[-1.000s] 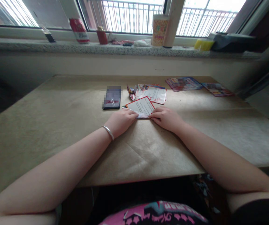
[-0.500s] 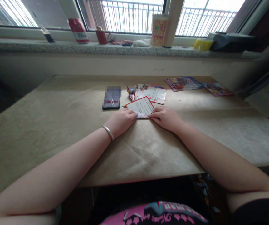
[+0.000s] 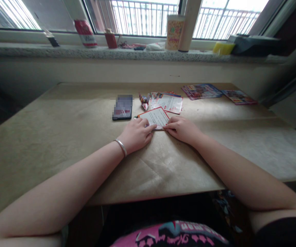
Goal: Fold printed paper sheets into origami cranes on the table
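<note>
A folded paper sheet, white with printed lines and a red border, lies on the table between my hands. My left hand, with a silver bangle at the wrist, presses the near folded edge; its index finger stretches along the crease and the other fingers are bent, gripping the paper's left part. At the right end of the same edge, the fingers of my right hand are pinched together on the corner. Just beyond lies a loose printed sheet, beside a small folded paper figure.
A phone lies left of the papers, its screen partly blurred out. Colourful printed cards and another card stack lie at the table's far right. On the windowsill stand a red can, a patterned cup and a yellow object.
My left hand has slid slightly right along the folded edge, its index finger now extended on the crease. My right hand stays at the corner.
</note>
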Tool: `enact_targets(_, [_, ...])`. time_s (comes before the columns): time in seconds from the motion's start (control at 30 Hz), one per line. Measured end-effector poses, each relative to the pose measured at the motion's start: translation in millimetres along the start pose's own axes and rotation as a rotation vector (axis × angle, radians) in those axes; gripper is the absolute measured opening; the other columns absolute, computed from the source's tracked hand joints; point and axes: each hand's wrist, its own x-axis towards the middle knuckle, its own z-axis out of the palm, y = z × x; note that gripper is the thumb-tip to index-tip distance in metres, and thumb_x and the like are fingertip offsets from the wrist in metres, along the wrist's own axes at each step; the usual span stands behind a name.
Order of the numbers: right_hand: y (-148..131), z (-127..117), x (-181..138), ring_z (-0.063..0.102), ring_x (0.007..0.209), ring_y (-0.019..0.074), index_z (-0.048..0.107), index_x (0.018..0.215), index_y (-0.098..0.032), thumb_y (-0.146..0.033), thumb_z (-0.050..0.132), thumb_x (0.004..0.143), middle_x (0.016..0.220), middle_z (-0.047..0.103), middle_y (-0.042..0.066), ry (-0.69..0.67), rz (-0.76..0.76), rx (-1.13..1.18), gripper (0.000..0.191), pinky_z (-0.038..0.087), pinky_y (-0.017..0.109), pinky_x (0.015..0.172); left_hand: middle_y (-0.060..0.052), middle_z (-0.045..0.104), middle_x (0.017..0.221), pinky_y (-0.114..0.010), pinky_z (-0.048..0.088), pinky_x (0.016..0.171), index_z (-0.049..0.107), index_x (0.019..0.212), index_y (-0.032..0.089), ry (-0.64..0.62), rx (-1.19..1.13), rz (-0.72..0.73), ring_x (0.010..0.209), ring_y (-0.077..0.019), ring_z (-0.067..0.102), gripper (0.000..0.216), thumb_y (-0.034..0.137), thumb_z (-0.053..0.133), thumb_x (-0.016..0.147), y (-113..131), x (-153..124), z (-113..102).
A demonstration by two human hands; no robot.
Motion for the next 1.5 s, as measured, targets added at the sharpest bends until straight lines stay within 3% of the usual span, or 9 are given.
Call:
enact_targets(0.3, [2.4,2.6,0.0,0.061,0.083,0.0170,0.076,0.099,-0.023,-0.026,0.056,0.089,0.091,0.067,0.007,0.019,-0.006,0.009,0.023,0.048,0.031,0.080,-0.010,0.059,0.111,-0.042,0.044,0.091,0.059,0.126,0.024,-0.013,-0.032,-0.035,0.100,-0.0257,0.053,0.039,0.033,0.041,0.093,3.6,0.7,-3.7])
enact_targets(0.53, [1.9,1.5,0.3,0.061,0.085,0.0174,0.076,0.100,-0.021,-0.024,0.056,0.089,0.094,0.068,0.008,-0.001,0.009,0.041,0.023,0.049,0.031,0.082,-0.015,0.054,0.122,-0.040,0.039,0.103,0.054,0.129,0.009,-0.034,-0.125,0.054,0.114,-0.0277,0.048,0.049,0.039,0.042,0.093,2.8,1.8,2.2])
enact_targets(0.7, [0.8,-1.4,1.0,0.061,0.086,0.0174,0.075,0.101,-0.021,-0.023,0.055,0.089,0.094,0.068,0.008,-0.012,0.020,0.041,0.024,0.048,0.031,0.083,-0.012,0.052,0.122,-0.041,0.040,0.101,0.048,0.137,0.020,-0.036,-0.146,0.079,0.110,-0.0263,0.048,0.049,0.043,0.043,0.093,1.5,0.7,1.8])
enact_targets(0.87, [1.1,-8.3,0.0,0.061,0.084,0.0173,0.074,0.095,-0.020,-0.019,0.057,0.085,0.091,0.068,0.007,-0.040,0.058,0.051,0.019,0.047,0.030,0.079,-0.011,0.051,0.124,-0.040,0.038,0.103,0.048,0.136,0.022,-0.053,-0.128,0.058,0.113,-0.0262,0.047,0.048,0.043,0.041,0.094,2.3,0.5,1.2])
enact_targets(1.5, [3.8,-6.8,-0.4,0.063,0.085,0.0171,0.076,0.091,-0.020,-0.014,0.057,0.083,0.092,0.069,0.007,-0.018,0.034,0.089,0.022,0.049,0.030,0.083,-0.015,0.054,0.124,-0.040,0.037,0.104,0.050,0.132,0.009,-0.042,-0.091,0.105,0.117,-0.0277,0.047,0.051,0.041,0.042,0.093,5.5,4.3,3.1])
